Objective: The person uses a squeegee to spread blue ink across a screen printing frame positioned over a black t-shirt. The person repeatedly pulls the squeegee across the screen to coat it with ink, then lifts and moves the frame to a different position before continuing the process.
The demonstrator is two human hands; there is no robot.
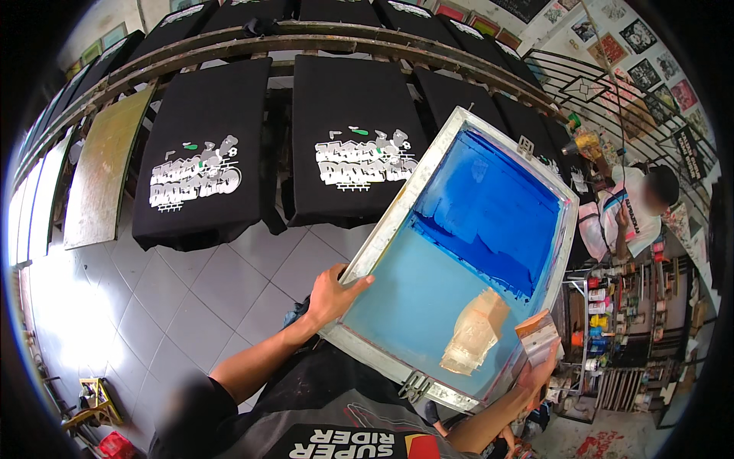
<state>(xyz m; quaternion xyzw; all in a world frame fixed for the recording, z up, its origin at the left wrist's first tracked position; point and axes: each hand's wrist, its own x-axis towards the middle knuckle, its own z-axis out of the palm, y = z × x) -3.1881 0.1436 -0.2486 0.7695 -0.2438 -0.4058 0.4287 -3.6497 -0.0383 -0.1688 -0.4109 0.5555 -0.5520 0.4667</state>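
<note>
Blue ink [489, 206] is covering the far part of the screen [451, 268] in the head view, while paler mesh [405, 298] is showing nearer the body, with a tan patch [474, 329] lying toward its right side. The screen is being held at a slant before the person's front, its far end overlapping black shirts [359, 107] in the view. The left hand [330, 298] is gripping the frame [405, 203] at its left edge, thumb lying over the top; the right hand [539, 375] is holding a block [540, 336], perhaps a squeegee, by the right edge.

Steadiness is probably depending on the left hand, since the right is also occupied: gripping the bare rim firmly, leaving fingers off the wet-looking ink and bracing the near edge should be preventing a twist. Tilting gently is likely to be helping, as the ink may be running; angling the block's edge away would be sparing the mesh from scratches. Clearance from the printed shirts is mattering too, because contact could be smearing them.

The left fingers are disappearing under the frame, and the block is hiding part of the right hand, so I cannot tell whether it is also supporting the frame. Whether the near edge is resting against the dark clothing [306, 382] is staying unclear.
</note>
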